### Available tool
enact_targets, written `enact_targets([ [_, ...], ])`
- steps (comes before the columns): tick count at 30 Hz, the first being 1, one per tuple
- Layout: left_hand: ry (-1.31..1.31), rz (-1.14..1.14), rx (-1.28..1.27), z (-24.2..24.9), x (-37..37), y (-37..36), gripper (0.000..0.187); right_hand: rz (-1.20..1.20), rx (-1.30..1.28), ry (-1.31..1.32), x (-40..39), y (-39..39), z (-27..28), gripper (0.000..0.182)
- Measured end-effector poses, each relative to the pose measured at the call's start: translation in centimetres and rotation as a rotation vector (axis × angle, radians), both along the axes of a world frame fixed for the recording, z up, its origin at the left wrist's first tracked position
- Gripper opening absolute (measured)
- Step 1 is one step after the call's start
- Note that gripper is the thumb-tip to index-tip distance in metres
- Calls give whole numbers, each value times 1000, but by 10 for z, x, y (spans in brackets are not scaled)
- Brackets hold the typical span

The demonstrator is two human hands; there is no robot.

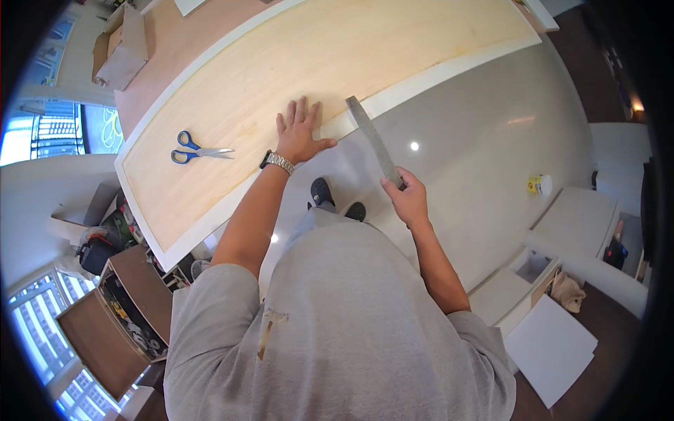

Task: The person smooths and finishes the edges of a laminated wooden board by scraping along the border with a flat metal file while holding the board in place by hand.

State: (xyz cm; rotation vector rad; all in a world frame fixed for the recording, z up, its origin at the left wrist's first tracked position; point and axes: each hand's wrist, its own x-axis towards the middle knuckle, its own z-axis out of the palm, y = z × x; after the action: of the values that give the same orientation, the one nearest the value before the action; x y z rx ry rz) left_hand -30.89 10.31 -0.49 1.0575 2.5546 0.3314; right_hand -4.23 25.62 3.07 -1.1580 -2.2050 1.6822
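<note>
My left hand [302, 137] lies flat with fingers spread on the pale wooden panel [365, 42], close to its white front edge; a metal watch is on that wrist. My right hand [409, 196] grips the lower end of a long flat grey metal file [375, 140]. The file's far end reaches the panel's white edge, right of my left hand; whether it touches is hard to tell. Scissors with blue handles [189, 149] rest on the panel to the left, blades pointing toward my left hand.
At the upper left stands an open cardboard box [126, 52]. A brown cabinet with an open door [105, 330] is at the lower left. On the right are a white and yellow tub [539, 184], an open drawer [531, 266] and a white board [551, 347].
</note>
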Motion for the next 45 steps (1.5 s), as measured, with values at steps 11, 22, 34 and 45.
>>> enact_targets([
  [11, -40, -16, -64, 7, -6, 9, 103, -68, 65, -69, 33, -42, -11, 45],
  [22, 75, -227, 126, -2, -46, -56, 67, -65, 380, -100, -3, -110, -34, 49],
  [34, 263, -258, 215, -13, -51, -70, 61, 24, 703, -262, -46, -131, -54, 37],
  [45, 294, -184, 138, -13, -47, -66, 60, 98, 644, -237, -40, -116, -48, 39],
])
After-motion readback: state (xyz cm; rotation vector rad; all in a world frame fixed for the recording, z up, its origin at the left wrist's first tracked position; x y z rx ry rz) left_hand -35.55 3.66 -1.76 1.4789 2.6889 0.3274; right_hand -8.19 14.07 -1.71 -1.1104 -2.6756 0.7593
